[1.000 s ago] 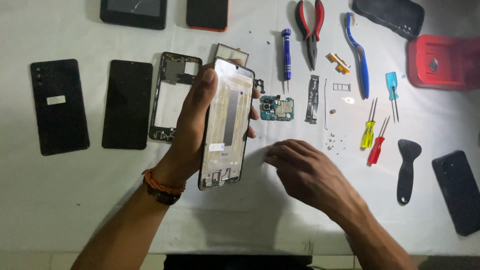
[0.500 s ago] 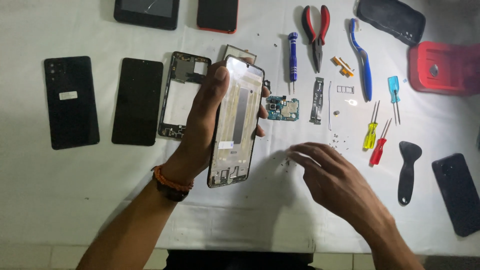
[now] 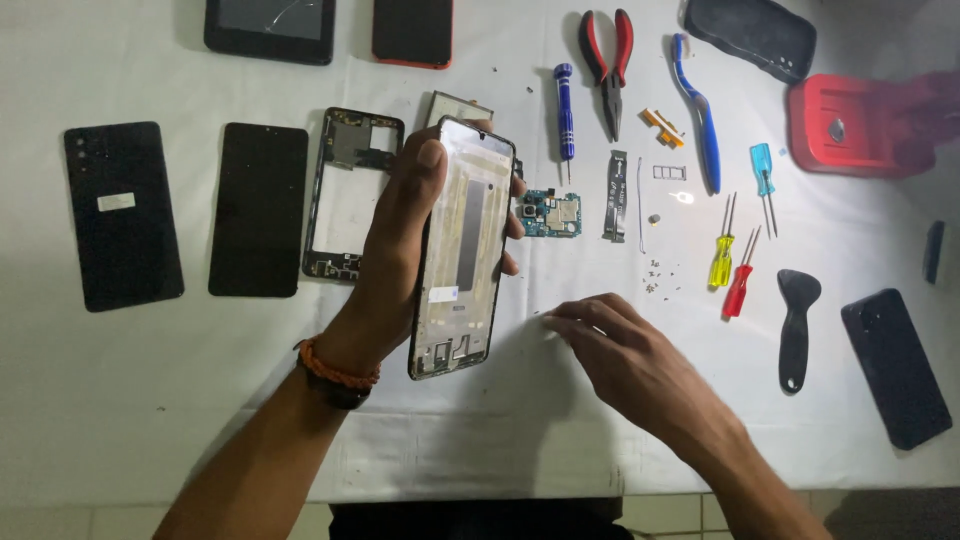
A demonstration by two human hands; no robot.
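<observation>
My left hand grips a stripped phone chassis, inner side up, tilted above the white table. An orange cord band sits on that wrist. My right hand rests low on the cloth to the right of the chassis, fingers curled with the tips pinched close at the table; whether they hold a tiny part I cannot tell. A blue-green circuit board lies just right of the chassis top. A black mid-frame lies to the left, partly behind my left hand.
A back cover and dark screen panel lie at left. Blue screwdriver, pliers, toothbrush, small screwdrivers, black pry tool, loose screws, a red box and other phones ring the area.
The view has shifted slightly. My right hand has stayed low near the table, drawing a little toward me; my left hand keeps holding the chassis up.
</observation>
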